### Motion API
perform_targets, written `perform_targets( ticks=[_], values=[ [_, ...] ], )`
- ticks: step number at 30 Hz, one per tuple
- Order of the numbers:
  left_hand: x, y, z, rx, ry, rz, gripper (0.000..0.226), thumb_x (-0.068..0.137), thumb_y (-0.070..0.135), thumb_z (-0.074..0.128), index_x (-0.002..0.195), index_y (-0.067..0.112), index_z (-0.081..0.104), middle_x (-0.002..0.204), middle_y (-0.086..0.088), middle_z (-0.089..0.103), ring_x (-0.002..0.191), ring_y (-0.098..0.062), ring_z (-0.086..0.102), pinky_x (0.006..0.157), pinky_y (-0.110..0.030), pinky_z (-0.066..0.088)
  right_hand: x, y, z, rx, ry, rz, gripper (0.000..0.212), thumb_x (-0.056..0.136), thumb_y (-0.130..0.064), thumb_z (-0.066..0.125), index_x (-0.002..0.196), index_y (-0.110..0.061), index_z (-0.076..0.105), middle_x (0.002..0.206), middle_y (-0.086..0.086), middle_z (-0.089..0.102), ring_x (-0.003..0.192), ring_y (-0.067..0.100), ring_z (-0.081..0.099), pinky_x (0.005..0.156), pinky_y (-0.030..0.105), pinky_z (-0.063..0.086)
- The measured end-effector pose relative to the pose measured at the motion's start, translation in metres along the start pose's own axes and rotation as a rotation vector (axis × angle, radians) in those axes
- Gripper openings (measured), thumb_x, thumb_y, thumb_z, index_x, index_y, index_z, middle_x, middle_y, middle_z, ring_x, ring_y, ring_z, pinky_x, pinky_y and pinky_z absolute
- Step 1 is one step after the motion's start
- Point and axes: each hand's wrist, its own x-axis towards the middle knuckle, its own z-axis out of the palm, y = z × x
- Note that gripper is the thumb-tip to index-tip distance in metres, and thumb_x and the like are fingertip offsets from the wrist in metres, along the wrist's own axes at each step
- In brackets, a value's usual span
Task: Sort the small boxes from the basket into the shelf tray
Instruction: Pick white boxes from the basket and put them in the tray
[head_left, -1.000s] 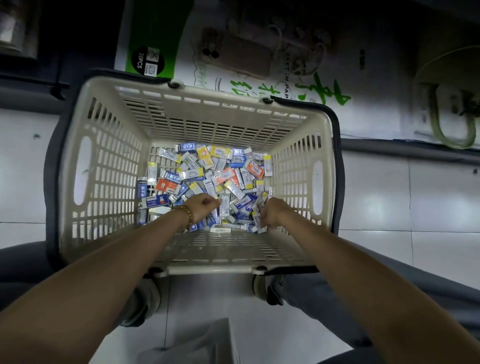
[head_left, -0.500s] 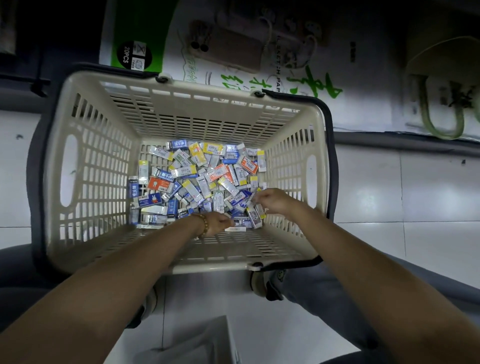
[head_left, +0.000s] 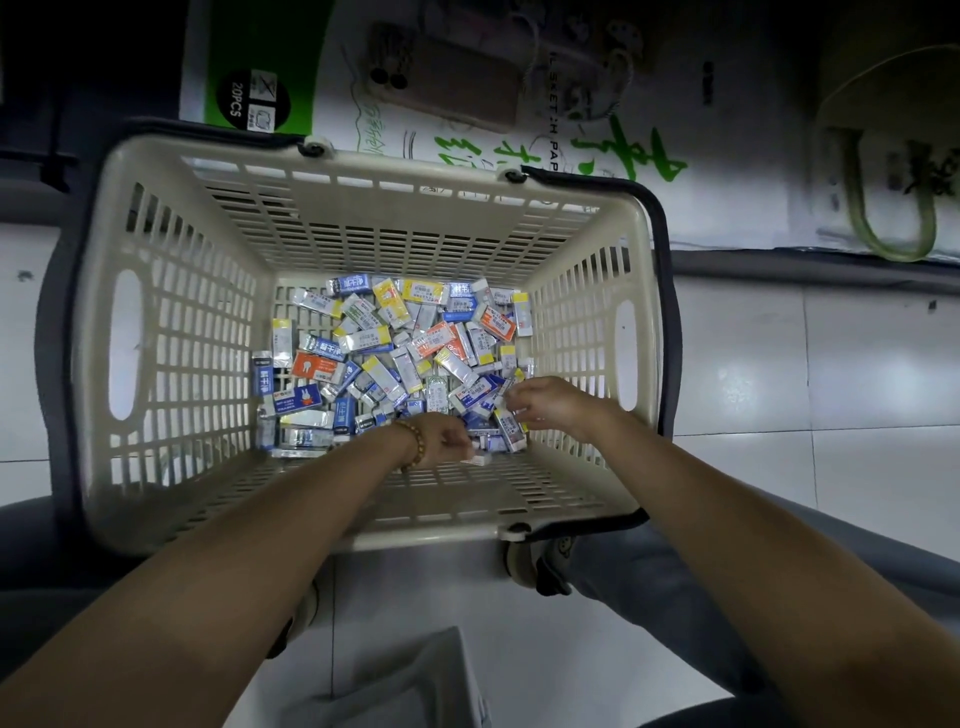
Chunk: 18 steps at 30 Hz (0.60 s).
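Tiled floor (head_left: 857, 415), dim light, basket (head_left: 426, 538) standing on it. Nearest, at the basket's near wall, left grip (head_left: 441, 441) curled down, pinching a white box (head_left: 479, 459). Slightly further in, toward the basket's right wall, right grip (head_left: 550, 410) curled into the small boxes (head_left: 395, 364); whether it holds one I cannot tell. Heap covers the basket's bottom; shelf tray not seen. Risks, my reading: wrappers look slick, so a fingertip pinch may drop on the lift; boxes could snag the slots; mixed colours invite missorts. Beyond the basket's far wall, a paper pack (head_left: 467, 135).
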Motion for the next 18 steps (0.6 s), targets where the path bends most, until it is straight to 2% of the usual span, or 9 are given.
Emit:
perform_targets(
  ticks=[2,5,7,9,11,13,16,18],
  values=[
    [0.0,0.0,0.003,-0.011,0.016,0.017,0.034,0.087,0.031,0.063,0.115,0.014,0.06,0.121,-0.005,0.059,0.114,-0.02,0.054,0.102,-0.035,0.042,0.0,0.0,-0.001,0.054,-0.004,0.001,0.033,0.095,-0.017,0.053,0.123,-0.001,0.055,0.107,0.01,0.059,0.093,0.021,0.056,0.074,0.023,0.048],
    [0.001,0.001,0.001,0.086,-0.011,0.046,0.037,0.087,0.039,0.06,0.118,0.02,0.061,0.121,-0.002,0.059,0.114,-0.018,0.053,0.102,-0.034,0.041,-0.001,-0.003,-0.004,0.17,-0.012,0.008,0.031,0.096,-0.017,0.052,0.123,-0.004,0.054,0.107,0.009,0.061,0.099,0.021,0.057,0.088,0.031,0.048],
    [0.0,0.001,0.0,0.11,-0.024,0.058,0.034,0.086,0.039,0.061,0.112,0.017,0.065,0.117,-0.003,0.06,0.111,-0.019,0.054,0.1,-0.035,0.043,-0.001,-0.006,-0.008,0.282,-0.033,0.015,0.027,0.097,-0.02,0.05,0.12,-0.007,0.055,0.102,0.006,0.062,0.103,0.022,0.057,0.097,0.035,0.045],
    [-0.001,0.0,0.001,0.071,-0.022,0.067,0.027,0.085,0.033,0.064,0.102,0.012,0.066,0.111,-0.003,0.061,0.11,-0.021,0.055,0.099,-0.036,0.044,0.0,-0.01,-0.012,0.318,-0.057,0.009,0.024,0.098,-0.021,0.047,0.114,-0.007,0.057,0.102,0.007,0.062,0.104,0.023,0.057,0.096,0.035,0.046],
    [-0.005,-0.004,-0.004,-0.038,0.031,0.069,0.018,0.085,0.024,0.065,0.097,0.011,0.065,0.099,0.0,0.059,0.106,-0.022,0.057,0.09,-0.031,0.047,0.0,-0.011,-0.01,0.126,-0.089,-0.009,0.028,0.098,-0.024,0.048,0.114,-0.005,0.061,0.109,0.008,0.063,0.104,0.021,0.058,0.09,0.031,0.048],
    [-0.013,-0.01,-0.021,-0.222,0.144,0.018,0.012,0.084,0.023,0.066,0.088,0.014,0.059,0.09,0.0,0.058,0.088,-0.02,0.058,0.073,-0.027,0.049,0.0,-0.01,-0.001,-0.159,-0.19,-0.028,0.032,0.096,-0.029,0.05,0.116,-0.007,0.063,0.119,0.006,0.063,0.105,0.018,0.059,0.089,0.028,0.047],
    [-0.024,-0.027,-0.055,-0.313,0.243,-0.035,0.017,0.084,0.026,0.067,0.08,0.012,0.059,0.082,-0.006,0.064,0.07,-0.015,0.06,0.065,-0.027,0.052,0.003,-0.005,0.027,-0.401,-0.426,-0.022,0.043,0.1,-0.038,0.037,0.127,-0.012,0.057,0.138,0.005,0.052,0.123,0.02,0.05,0.102,0.031,0.038],
    [-0.031,-0.038,-0.07,-0.329,0.257,-0.056,0.017,0.083,0.023,0.068,0.08,0.007,0.064,0.074,-0.005,0.064,0.062,-0.013,0.06,0.059,-0.023,0.052,0.007,0.001,0.044,-0.552,-0.443,-0.031,0.049,0.1,-0.042,0.032,0.137,-0.014,0.048,0.149,0.008,0.037,0.135,0.025,0.037,0.109,0.035,0.028]
  ],
)
